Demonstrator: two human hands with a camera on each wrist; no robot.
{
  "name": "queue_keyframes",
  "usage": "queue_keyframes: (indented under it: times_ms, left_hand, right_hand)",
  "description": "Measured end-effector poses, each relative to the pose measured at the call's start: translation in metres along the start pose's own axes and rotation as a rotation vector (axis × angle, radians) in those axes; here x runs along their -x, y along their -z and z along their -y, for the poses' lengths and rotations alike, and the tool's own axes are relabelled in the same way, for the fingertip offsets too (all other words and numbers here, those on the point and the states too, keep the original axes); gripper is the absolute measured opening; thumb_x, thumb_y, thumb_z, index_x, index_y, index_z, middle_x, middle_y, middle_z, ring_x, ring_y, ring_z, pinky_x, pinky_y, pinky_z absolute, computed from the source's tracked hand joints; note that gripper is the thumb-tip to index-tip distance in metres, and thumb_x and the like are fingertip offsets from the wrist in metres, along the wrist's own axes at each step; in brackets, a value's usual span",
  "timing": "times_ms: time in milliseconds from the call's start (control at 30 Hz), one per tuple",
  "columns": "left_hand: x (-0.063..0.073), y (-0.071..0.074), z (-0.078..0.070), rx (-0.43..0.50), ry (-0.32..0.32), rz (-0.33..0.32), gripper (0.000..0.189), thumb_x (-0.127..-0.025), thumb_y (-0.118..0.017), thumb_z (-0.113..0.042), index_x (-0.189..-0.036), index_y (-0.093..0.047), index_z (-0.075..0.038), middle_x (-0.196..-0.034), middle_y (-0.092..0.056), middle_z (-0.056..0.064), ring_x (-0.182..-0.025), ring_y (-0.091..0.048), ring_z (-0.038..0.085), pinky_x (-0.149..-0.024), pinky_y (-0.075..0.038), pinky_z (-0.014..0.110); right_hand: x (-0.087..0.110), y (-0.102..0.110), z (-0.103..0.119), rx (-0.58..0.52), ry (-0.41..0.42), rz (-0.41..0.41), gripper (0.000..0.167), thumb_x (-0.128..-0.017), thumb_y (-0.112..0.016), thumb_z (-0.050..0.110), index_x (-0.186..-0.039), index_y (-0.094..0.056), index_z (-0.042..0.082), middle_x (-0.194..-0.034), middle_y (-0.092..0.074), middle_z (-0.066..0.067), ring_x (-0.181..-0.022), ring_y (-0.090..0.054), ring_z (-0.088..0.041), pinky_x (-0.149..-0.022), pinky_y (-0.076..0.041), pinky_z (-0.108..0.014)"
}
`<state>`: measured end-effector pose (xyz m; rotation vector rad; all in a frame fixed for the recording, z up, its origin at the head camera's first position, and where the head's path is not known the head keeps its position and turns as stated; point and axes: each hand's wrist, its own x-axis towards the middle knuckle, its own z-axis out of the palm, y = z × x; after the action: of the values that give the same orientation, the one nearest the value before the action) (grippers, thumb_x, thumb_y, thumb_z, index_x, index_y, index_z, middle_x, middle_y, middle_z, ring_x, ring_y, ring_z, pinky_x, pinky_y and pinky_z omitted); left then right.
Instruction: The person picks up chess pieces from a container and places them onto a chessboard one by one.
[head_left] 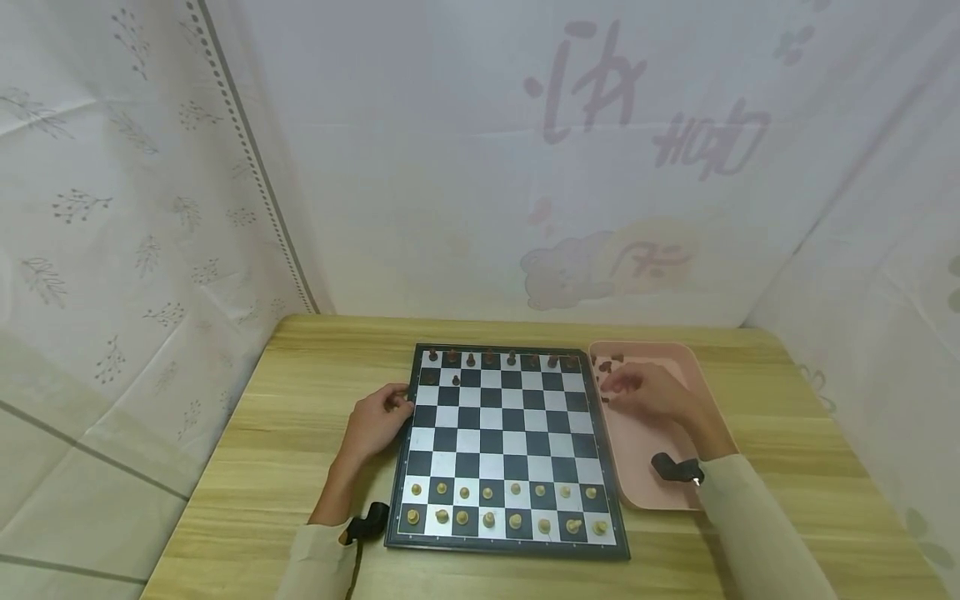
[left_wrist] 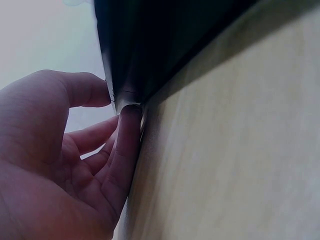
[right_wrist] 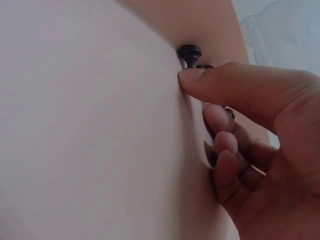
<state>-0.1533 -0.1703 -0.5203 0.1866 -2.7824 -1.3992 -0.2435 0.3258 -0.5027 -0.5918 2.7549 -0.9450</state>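
A black-and-white chessboard [head_left: 489,421] lies on the table. My left hand [head_left: 381,419] holds its left edge, thumb on the rim and fingers against the side; the left wrist view shows the thumb and fingertips at the board's dark edge [left_wrist: 150,45]. Over the far left part of a pink tray [head_left: 652,492], my right hand [head_left: 652,392] reaches down among dark chess pieces [head_left: 617,357]. Close up, its thumb is beside a dark chess piece [right_wrist: 190,52], with a gap between thumb and index finger. The fingers partly hide other pieces.
Dark pieces [head_left: 512,358] line the board's far row, with a dark pawn [head_left: 455,381] in the row before them. Two rows of light pieces [head_left: 488,519] stand at the near side. A patterned curtain [head_left: 420,167] hangs behind the wooden table [head_left: 315,375].
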Motion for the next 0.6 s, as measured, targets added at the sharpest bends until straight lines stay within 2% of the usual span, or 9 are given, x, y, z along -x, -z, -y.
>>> queue_keyframes:
  times_ms: [233, 400, 600]
  left_hand:
    - [0.0013, -0.0001, -0.0013, -0.001, 0.004, -0.006, 0.042, -0.099, -0.071, -0.021, -0.135, -0.074, 0.0, -0.099, -0.075, 0.006, -0.088, -0.066, 0.023, -0.081, -0.048, 0.039]
    - [0.0011, -0.0008, -0.0003, -0.013, -0.004, -0.003, 0.042, -0.099, -0.071, -0.02, -0.136, -0.074, 0.0, -0.101, -0.076, 0.007, -0.086, -0.066, 0.021, -0.081, -0.049, 0.039]
    - [0.0009, -0.0008, -0.0004, -0.01, -0.005, -0.006, 0.041, -0.1, -0.071, -0.019, -0.136, -0.074, 0.0, -0.102, -0.077, 0.007, -0.085, -0.066, 0.021, -0.081, -0.049, 0.039]
  right_hand:
    - [-0.0014, -0.0051, -0.0026, 0.01, -0.004, -0.006, 0.015, -0.093, -0.085, 0.006, -0.106, -0.086, 0.014, -0.101, -0.08, 0.004, -0.096, -0.065, -0.022, -0.088, -0.05, -0.04]
    - [-0.0003, -0.0078, -0.0045, 0.004, 0.0, -0.024, 0.01, -0.096, -0.084, 0.008, -0.1, -0.086, 0.018, -0.099, -0.079, 0.006, -0.097, -0.066, -0.019, -0.089, -0.049, -0.034]
    - [0.0007, -0.0082, -0.0069, 0.009, -0.013, -0.041, 0.014, -0.097, -0.082, 0.007, -0.099, -0.085, 0.021, -0.1, -0.078, 0.008, -0.098, -0.065, -0.021, -0.091, -0.048, -0.038]
